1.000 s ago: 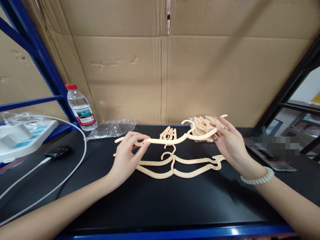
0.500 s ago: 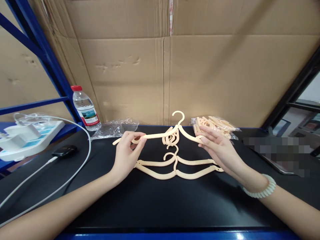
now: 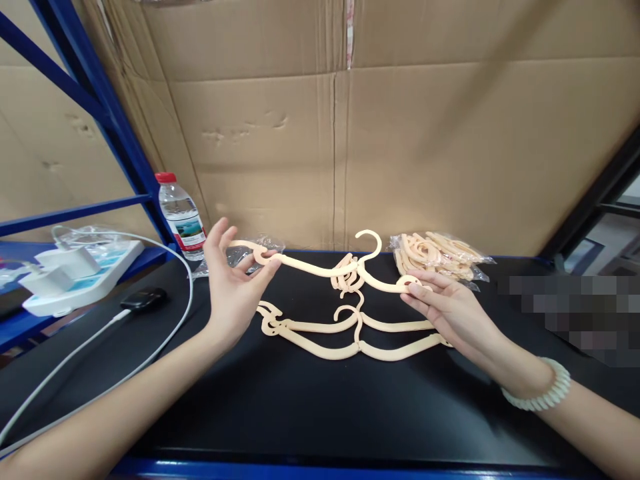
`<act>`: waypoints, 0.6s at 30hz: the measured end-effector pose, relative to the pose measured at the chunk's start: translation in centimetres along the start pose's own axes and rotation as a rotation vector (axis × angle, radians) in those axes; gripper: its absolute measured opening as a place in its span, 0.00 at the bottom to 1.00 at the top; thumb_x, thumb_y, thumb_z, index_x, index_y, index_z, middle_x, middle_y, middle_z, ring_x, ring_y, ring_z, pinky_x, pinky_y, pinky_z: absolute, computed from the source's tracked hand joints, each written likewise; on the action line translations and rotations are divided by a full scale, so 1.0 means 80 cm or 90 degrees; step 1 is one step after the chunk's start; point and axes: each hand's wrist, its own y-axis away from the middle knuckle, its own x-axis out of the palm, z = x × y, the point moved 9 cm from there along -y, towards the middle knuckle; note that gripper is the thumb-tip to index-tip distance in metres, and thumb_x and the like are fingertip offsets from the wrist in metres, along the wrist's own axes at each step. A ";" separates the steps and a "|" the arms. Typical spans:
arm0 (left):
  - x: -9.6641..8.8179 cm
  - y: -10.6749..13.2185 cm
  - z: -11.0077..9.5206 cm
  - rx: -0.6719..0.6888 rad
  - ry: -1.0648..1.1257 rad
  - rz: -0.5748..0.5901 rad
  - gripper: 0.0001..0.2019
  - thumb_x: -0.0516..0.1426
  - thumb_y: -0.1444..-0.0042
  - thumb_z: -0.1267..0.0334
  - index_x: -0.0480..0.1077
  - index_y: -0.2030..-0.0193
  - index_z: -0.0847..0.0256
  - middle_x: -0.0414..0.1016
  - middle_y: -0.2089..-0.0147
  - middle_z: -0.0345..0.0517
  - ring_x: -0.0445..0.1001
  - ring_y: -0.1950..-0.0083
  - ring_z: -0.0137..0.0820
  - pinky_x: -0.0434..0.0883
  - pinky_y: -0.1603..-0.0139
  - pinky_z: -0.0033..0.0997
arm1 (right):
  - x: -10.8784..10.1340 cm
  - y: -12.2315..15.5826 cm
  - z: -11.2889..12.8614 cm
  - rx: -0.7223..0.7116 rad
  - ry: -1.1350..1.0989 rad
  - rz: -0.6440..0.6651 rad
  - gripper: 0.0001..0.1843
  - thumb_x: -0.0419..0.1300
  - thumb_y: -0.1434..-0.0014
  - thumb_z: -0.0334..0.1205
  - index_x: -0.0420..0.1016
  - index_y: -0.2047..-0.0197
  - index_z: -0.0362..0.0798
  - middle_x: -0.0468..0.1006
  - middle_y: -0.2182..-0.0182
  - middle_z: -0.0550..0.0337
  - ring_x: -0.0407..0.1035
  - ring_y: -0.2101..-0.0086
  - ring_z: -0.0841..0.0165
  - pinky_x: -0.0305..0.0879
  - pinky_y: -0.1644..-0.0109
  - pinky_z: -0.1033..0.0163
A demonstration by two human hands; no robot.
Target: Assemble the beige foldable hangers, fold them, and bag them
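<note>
A cream plastic folding clothes hanger point(image 3: 315, 268) is held up above the table between my two hands, its hook pointing upward. My left hand point(image 3: 235, 287) pinches its left arm near a ring-shaped joint, thumb and index finger closed on it, other fingers raised. At the other end, my right hand point(image 3: 450, 307) grips the tip of the right arm between thumb and fingers. Below, two unfolded hangers point(image 3: 320, 349) of the same kind lie on the black table, one in front of the other. Behind them rests a folded hanger point(image 3: 345, 273), partly covered by the held one.
A clear bag of folded hangers point(image 3: 435, 257) lies at the back right. At the back left are a water bottle point(image 3: 183, 217) and a crumpled clear wrapper point(image 3: 270, 243). A white power strip point(image 3: 90, 273), a cable point(image 3: 193, 287) and a black device point(image 3: 144, 299) occupy the left.
The hanger's left end piece now swings out beyond my left hand, and its hook tilts differently. My left hand has turned with its fingers raised. The view has shifted slightly.
</note>
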 end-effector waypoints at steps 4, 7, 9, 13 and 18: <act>-0.003 0.000 -0.007 0.007 -0.001 -0.012 0.40 0.64 0.47 0.58 0.44 0.33 0.40 0.42 0.29 0.51 0.79 0.54 0.34 0.77 0.47 0.42 | 0.006 0.005 -0.001 0.010 -0.019 0.001 0.15 0.75 0.56 0.40 0.81 0.63 0.52 0.81 0.67 0.61 0.76 0.64 0.69 0.75 0.48 0.55; 0.005 0.002 -0.011 0.009 0.007 0.019 0.45 0.66 0.50 0.60 0.43 0.32 0.38 0.38 0.27 0.50 0.77 0.54 0.34 0.78 0.50 0.42 | 0.012 0.009 -0.001 0.012 -0.026 0.007 0.16 0.75 0.57 0.40 0.82 0.63 0.51 0.80 0.69 0.62 0.76 0.65 0.70 0.76 0.50 0.57; 0.013 0.005 -0.015 0.017 -0.008 0.063 0.47 0.66 0.52 0.60 0.42 0.32 0.37 0.35 0.26 0.49 0.76 0.54 0.34 0.80 0.55 0.40 | 0.016 0.011 -0.002 0.012 -0.028 0.013 0.16 0.75 0.58 0.39 0.82 0.63 0.51 0.80 0.70 0.62 0.75 0.65 0.70 0.76 0.52 0.58; 0.028 0.014 -0.027 0.059 -0.069 0.153 0.49 0.64 0.50 0.61 0.37 0.30 0.34 0.28 0.25 0.47 0.75 0.55 0.35 0.79 0.63 0.36 | 0.018 0.012 -0.002 0.005 -0.029 0.007 0.16 0.75 0.58 0.40 0.82 0.64 0.52 0.81 0.69 0.62 0.76 0.65 0.69 0.76 0.52 0.56; 0.051 0.025 -0.023 0.003 0.017 0.270 0.43 0.61 0.48 0.65 0.43 0.31 0.38 0.35 0.26 0.49 0.67 0.41 0.43 0.77 0.69 0.27 | 0.016 0.012 0.000 0.001 -0.047 -0.006 0.16 0.76 0.58 0.39 0.82 0.64 0.50 0.82 0.68 0.60 0.76 0.65 0.70 0.76 0.52 0.60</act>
